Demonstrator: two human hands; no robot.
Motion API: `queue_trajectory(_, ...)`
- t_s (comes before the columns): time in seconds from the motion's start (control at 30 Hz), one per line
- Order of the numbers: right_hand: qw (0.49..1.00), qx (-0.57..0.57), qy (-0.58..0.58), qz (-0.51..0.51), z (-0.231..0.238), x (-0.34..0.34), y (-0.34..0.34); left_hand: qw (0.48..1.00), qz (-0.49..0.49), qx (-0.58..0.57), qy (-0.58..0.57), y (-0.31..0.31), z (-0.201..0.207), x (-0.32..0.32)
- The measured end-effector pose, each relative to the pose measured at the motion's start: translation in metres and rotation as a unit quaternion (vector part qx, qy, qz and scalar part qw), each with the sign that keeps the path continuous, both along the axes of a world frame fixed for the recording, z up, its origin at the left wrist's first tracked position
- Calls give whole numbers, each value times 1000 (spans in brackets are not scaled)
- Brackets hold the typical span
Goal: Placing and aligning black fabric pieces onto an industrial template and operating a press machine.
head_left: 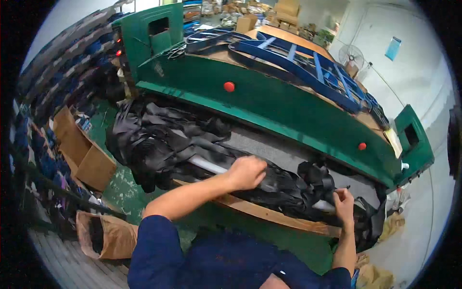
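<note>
A long heap of black fabric strips [159, 144] lies across the machine's front, with a white tube or roll [207, 164] showing through it. My left hand [248, 172] is closed over the middle of the heap, beside the end of that white piece. Whatever its fingers hold, if anything, is hidden. Farther right, my right hand [344, 204] pinches at the black material, and a small dark tip sticks up past the fingertips. A bunched pile of black strips [315, 179] rises just left of it.
Behind the heap stands a green machine [288, 113] with red buttons [229, 86], carrying blue curved frames [288, 53] on top. A wooden board [274, 214] edges the heap's near side. Left are an open cardboard box [96, 166], a brown bag [118, 236] and stacked dark fabric [67, 62].
</note>
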State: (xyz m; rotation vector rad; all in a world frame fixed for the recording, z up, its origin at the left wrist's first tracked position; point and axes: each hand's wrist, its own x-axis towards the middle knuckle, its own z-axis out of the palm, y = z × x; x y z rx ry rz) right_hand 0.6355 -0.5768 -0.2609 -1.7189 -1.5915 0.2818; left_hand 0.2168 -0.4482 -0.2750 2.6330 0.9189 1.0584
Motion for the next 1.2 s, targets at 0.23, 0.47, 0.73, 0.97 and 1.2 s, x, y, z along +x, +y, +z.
queue_trajectory(0.23, 995, 84, -49, -31, -76, -23, -83, 999, -12, -42, -7, -107, -56, 35)
queue_trajectory(0.47, 986, 123, -95, -62, -88, -36, -79, 994, 103, 29, 37, -110, -72, 51)
queue_trajectory(0.73, 995, 84, -42, 10, -81, -29, -87, 988, 135, -51, 51, -123, -60, 53)
queue_trajectory(0.97, 987, 136, -83, -17, -86, -37, -111, 994, 107, -30, 5, -148, -75, 51)
queue_trajectory(1.2, 987, 113, -108, -25, -83, -36, -120, 990, 139, -6, -32, -171, -69, 60)
